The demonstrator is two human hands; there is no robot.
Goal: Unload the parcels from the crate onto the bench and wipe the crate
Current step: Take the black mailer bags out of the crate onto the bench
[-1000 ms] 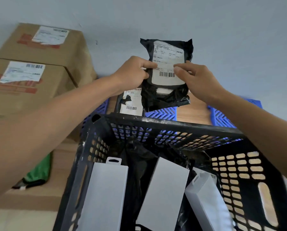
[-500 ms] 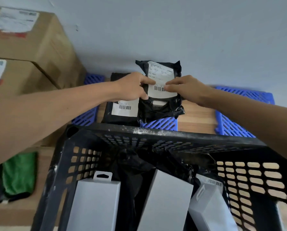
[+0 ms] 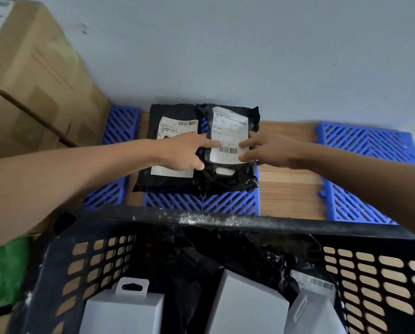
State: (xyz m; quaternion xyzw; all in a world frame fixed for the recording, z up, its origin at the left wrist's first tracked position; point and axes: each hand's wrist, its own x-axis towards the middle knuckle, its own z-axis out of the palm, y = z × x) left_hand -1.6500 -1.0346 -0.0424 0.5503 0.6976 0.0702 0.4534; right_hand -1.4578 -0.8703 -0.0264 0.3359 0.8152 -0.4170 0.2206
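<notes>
A black mailer parcel (image 3: 228,182) with a white label lies flat on the bench (image 3: 289,186), overlapping a second black parcel (image 3: 171,115) to its left. My left hand (image 3: 184,153) lies on it with the index finger stretched over the label. My right hand (image 3: 269,150) touches the label's right edge with straight fingers. In front stands the black latticed crate (image 3: 225,221), its far rim dusty white. Inside it are three white boxes (image 3: 122,312) (image 3: 247,307) (image 3: 310,317) and a crumpled black bag (image 3: 189,256).
Blue slatted mats (image 3: 365,145) cover parts of the wooden bench, with bare wood to the right of the parcels. Stacked cardboard boxes (image 3: 33,80) fill the left against the grey wall. A green cloth (image 3: 4,273) lies left of the crate.
Both hands lowered the labelled black parcel from mid-air down onto the bench beside the other parcel. The fingers that gripped it now lie straight on its label.
</notes>
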